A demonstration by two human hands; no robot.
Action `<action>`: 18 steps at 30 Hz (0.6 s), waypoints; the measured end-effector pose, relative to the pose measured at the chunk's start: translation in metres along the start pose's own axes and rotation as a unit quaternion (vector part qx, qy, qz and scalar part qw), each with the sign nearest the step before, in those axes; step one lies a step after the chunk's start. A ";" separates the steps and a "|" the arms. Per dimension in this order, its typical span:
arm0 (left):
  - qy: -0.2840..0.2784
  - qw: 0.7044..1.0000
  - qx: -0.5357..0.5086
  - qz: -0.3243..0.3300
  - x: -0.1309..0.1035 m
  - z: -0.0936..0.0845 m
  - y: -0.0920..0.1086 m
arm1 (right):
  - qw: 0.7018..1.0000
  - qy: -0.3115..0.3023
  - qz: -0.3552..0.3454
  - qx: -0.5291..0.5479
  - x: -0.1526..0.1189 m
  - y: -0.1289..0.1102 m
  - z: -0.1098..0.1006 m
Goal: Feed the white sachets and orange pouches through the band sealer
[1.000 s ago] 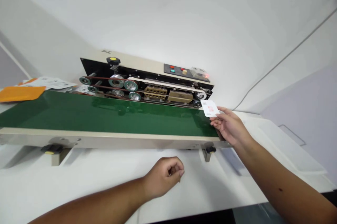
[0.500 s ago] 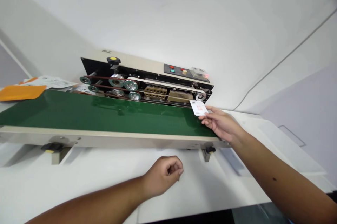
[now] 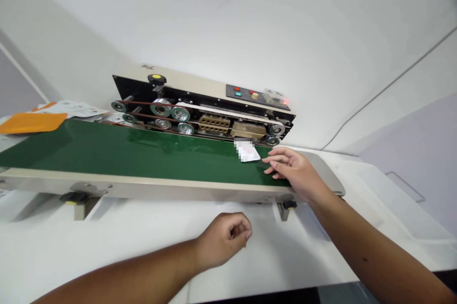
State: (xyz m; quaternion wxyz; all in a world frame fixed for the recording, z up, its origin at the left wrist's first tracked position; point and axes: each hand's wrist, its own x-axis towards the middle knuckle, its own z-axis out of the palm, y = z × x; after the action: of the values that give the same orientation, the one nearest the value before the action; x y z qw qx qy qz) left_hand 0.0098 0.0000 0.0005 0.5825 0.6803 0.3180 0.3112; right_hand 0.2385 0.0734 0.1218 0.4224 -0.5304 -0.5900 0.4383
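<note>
A small white sachet with pale red print rests on the green conveyor belt, its back edge at the rollers of the band sealer. Just to the right of it, clear of its edge, my right hand hovers over the belt with fingers apart and nothing in them. My left hand lies in front of the conveyor, above the white table. Its fingers are curled against the thumb, and nothing shows inside them.
Orange and white pouches lie piled at the belt's far left end. A control panel with coloured buttons tops the sealer. Black knobs stick out below the conveyor's front rail. A white tray stands at right.
My right hand has let go of the sachet and its fingers have spread. The sachet has moved left along the sealer. My left hand keeps its curled pose.
</note>
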 end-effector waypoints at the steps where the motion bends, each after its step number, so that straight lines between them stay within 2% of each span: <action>1: 0.001 1.000 -0.001 -0.002 0.000 0.000 0.000 | 1.000 0.007 -0.021 -0.018 -0.001 0.000 0.001; 3: 0.002 1.000 -0.001 -0.004 0.000 0.000 0.001 | 0.993 0.029 -0.076 -0.091 -0.001 -0.002 0.003; 5: 0.000 1.000 -0.003 -0.004 0.001 0.000 0.001 | 0.968 0.038 -0.131 -0.212 0.001 -0.007 0.007; 9: -0.001 1.000 -0.006 -0.002 0.001 0.000 0.002 | 0.878 -0.027 -0.223 -0.422 0.011 -0.023 0.027; 15: -0.011 1.000 -0.001 0.006 0.000 -0.001 0.001 | 0.789 -0.140 -0.276 -0.530 0.026 -0.058 0.089; 17: -0.006 1.000 -0.002 0.007 0.000 -0.001 0.000 | 0.765 -0.151 -0.299 -0.550 0.033 -0.064 0.112; 18: -0.002 1.000 -0.003 0.008 0.001 -0.001 0.000 | 0.762 -0.143 -0.309 -0.551 0.036 -0.065 0.122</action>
State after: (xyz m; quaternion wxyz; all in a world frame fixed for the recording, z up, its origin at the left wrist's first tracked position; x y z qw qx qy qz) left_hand 0.0097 0.0009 0.0008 0.5828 0.6813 0.3109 0.3155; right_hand 0.1013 0.0978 0.1544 0.0807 -0.3916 -0.9154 -0.0461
